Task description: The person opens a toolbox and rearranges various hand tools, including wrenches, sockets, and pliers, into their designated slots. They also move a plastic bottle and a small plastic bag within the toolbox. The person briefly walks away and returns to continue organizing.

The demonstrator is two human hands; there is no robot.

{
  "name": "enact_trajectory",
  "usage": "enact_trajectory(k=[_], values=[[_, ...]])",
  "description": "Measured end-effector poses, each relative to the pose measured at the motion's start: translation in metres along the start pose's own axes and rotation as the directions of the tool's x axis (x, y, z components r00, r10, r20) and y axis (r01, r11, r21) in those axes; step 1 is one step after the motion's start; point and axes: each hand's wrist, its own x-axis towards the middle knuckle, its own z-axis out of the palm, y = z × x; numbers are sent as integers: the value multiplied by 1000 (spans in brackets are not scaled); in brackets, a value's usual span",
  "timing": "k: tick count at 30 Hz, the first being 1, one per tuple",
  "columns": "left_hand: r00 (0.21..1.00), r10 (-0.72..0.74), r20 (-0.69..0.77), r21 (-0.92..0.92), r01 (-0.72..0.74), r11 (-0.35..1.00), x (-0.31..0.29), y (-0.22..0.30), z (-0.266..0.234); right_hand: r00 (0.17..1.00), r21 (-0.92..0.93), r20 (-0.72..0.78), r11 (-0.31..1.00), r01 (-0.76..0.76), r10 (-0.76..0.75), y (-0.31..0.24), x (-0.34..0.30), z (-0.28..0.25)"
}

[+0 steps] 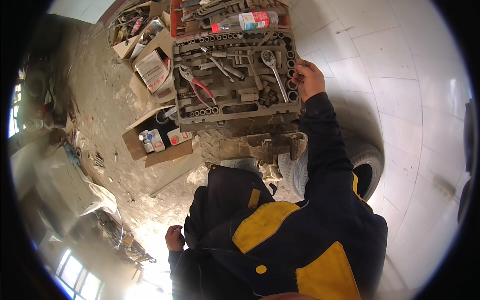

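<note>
A grey socket set case [235, 119] lies open before me, its moulded recesses partly filled. My right hand [309, 79] is at its right edge, fingers bent and pinched together beside a column of sockets [291, 64]. Whether a socket is between the fingertips cannot be made out. Left of that hand a ratchet wrench [276, 75] lies slanted in the case. Pliers with red handles [197, 86] and a T-shaped bar [217, 65] rest farther left. My left hand [175, 238] hangs low by my side, fingers curled; what they hold, if anything, is hidden.
A plastic bottle [250, 21] lies across an orange tray of tools beyond the case. Cardboard boxes [150, 70] stand on the left, one holding white bottles [156, 140]. A worn metal stand [260, 146] is under the case; tyres [367, 165] stand at right.
</note>
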Motion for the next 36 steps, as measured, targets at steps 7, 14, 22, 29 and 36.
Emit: enact_trajectory(k=[7,14,22,29,36], values=[[999,5,32,79,-7,997,-7,26,4,997,-20,63,999,-44,46,5,-2,-2],[1000,-4,-2,147,4,989,-8,30,6,992,-84,109,995,-61,70,17,2,4],[993,97,-72,336,-67,939,-11,16,8,983,-172,158,983,-68,95,14,17,32],[993,53,-110,402,-4,916,-1,-25,5,829,-791,426,297,536,-362,-22,57,103],[994,-60,-94,391,92,916,-9,-39,4,924,-917,367,-207,341,-106,-57,111,181]])
